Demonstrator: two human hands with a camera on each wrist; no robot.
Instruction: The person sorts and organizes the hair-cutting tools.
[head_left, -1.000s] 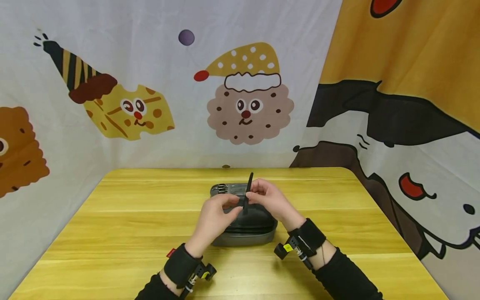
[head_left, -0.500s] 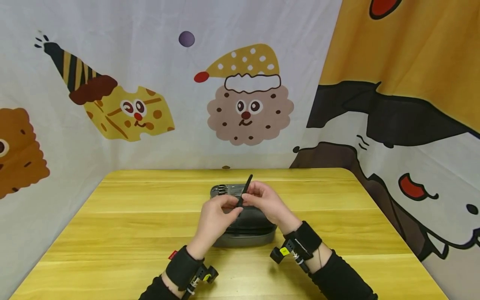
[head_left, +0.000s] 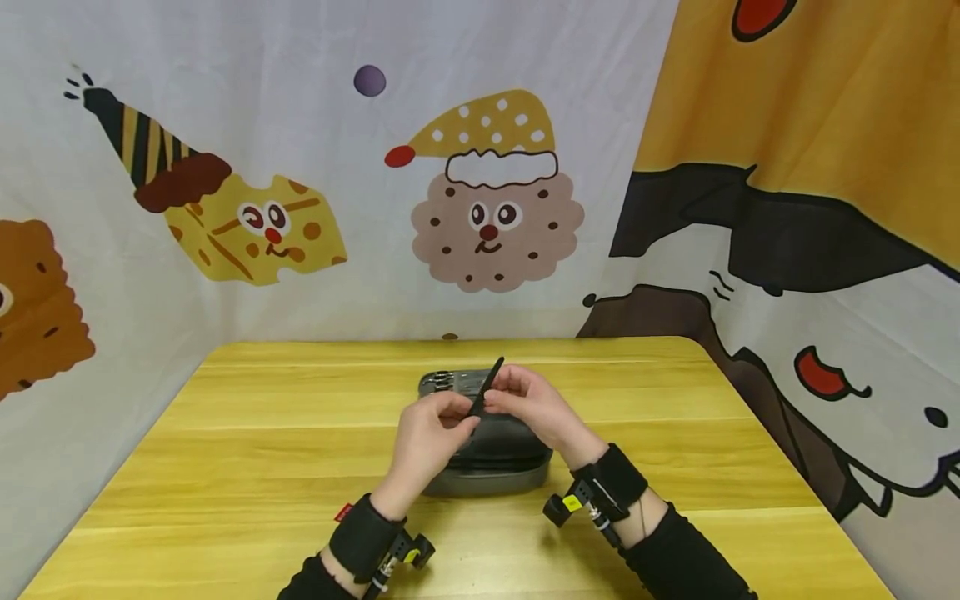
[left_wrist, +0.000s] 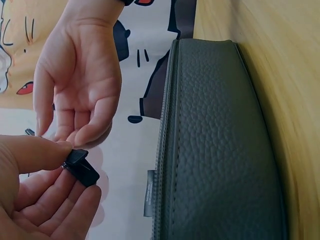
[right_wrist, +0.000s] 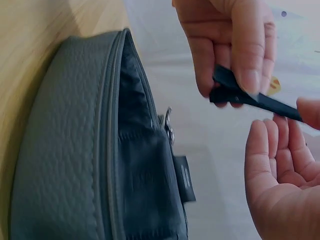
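Over the open case, my left hand (head_left: pixel 426 433) pinches the lower end of a slim black tool (head_left: pixel 492 375) between thumb and fingers. That end splits into two short flat parts, seen as a dark forked tip (right_wrist: pixel 225 82) in the right wrist view. My right hand (head_left: pixel 536 408) holds the tool farther along its shaft, thumb and fingertips against it. The tool slants up and to the right in the head view. Beneath both hands stands the dark grey, grained zip case (head_left: pixel 487 481), its dark lining (right_wrist: pixel 150 170) showing in the right wrist view.
Several shiny metal pieces (head_left: pixel 444 381) sit in a row at the case's back left. A zip pull (right_wrist: pixel 169 125) and a small fabric tag (right_wrist: pixel 185 177) hang at its edge. The wooden table (head_left: pixel 262 467) meets a printed cloth backdrop (head_left: pixel 300 308).
The black tool has tilted from nearly upright to a rightward slant, and its top has come down a little. My right hand has shifted slightly left and down.
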